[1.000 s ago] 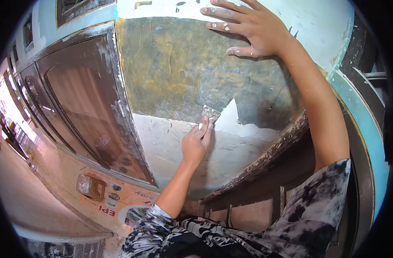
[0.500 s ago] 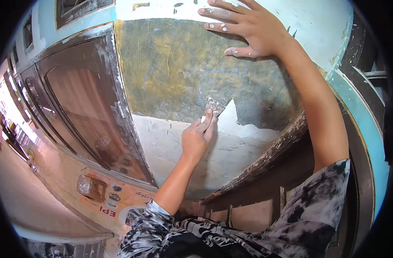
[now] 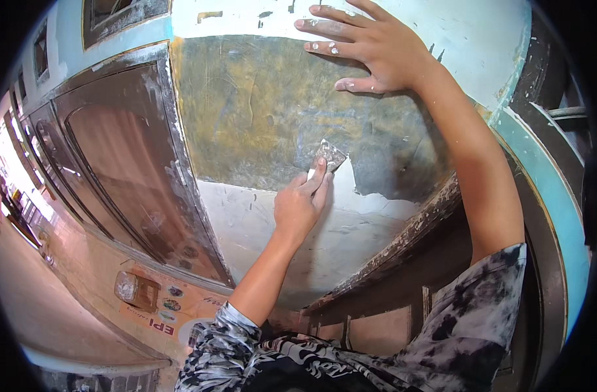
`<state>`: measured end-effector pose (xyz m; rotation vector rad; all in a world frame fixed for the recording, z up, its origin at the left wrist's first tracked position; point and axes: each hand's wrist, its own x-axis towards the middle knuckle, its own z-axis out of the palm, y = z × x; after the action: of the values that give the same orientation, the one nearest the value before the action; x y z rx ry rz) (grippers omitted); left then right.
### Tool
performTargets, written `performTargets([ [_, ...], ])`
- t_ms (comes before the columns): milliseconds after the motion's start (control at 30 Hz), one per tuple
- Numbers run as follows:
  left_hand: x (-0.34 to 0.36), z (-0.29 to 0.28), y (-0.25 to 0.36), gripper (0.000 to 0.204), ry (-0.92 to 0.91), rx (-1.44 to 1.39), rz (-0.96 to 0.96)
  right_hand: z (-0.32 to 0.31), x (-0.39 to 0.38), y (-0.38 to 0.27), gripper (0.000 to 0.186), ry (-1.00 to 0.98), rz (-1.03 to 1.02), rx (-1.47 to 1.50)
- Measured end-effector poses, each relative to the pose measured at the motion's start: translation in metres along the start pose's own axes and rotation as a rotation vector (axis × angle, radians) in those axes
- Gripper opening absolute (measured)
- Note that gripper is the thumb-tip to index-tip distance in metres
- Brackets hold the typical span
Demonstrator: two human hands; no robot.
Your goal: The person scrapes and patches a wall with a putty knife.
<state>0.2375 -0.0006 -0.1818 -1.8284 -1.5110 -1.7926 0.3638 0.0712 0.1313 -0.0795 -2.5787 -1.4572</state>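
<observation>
My left hand [image 3: 297, 208] is closed around a putty knife [image 3: 332, 155], its index finger laid along the tool. The flat, spattered blade lies against the wall, at the left edge of a pointed tip of white coating [image 3: 348, 178]. Above and around the blade spreads a mottled grey-green and ochre bare patch [image 3: 246, 111]; below it the wall has a pale white coat [image 3: 266, 222]. Higher up, my right hand [image 3: 393, 55] rests on the wall with fingers spread, across the border of the bare patch and the white band above. White specks dot its fingers.
To the left stands a brown wooden door [image 3: 119, 157] in a scuffed frame. On the floor, a whitened plastic container [image 3: 136, 291] sits on a printed orange banner [image 3: 171, 310]. A dark, paint-chipped ledge [image 3: 390, 245] runs below the wall on the right, beside turquoise trim [image 3: 546, 183].
The putty knife in my left hand has slid a little up and to the right along the wall, closer against the white tip. My right hand keeps its place; the view has shifted slightly.
</observation>
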Motion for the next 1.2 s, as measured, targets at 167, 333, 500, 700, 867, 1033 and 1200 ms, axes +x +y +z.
performTargets([
  [167, 0.011, -0.004, 0.007, 0.039, 0.02, 0.038, 0.053, 0.001, 0.002, 0.001, 0.067, -0.012, -0.004, 0.003],
  [333, -0.023, -0.005, -0.019, 0.041, 0.034, -0.001, -0.029, -0.006, 0.002, 0.002, 0.068, -0.016, -0.002, -0.049],
  [500, -0.071, -0.002, -0.045, 0.04, 0.014, 0.041, -0.106, 0.002, 0.002, 0.001, 0.069, -0.011, -0.003, -0.016],
  [700, -0.091, -0.006, -0.045, 0.038, -0.056, 0.03, -0.141, -0.003, 0.0, -0.002, 0.07, -0.022, 0.016, -0.031],
  [867, -0.097, -0.003, -0.051, 0.037, -0.056, 0.041, -0.136, 0.0, 0.002, 0.001, 0.07, -0.02, 0.008, -0.031],
  [1033, -0.097, 0.001, -0.045, 0.036, -0.054, 0.049, -0.135, -0.001, 0.001, 0.0, 0.069, -0.011, 0.009, -0.034],
  [1200, -0.101, 0.01, -0.05, 0.036, -0.023, 0.096, -0.116, 0.0, 0.002, 0.0, 0.069, -0.016, 0.01, -0.039],
])
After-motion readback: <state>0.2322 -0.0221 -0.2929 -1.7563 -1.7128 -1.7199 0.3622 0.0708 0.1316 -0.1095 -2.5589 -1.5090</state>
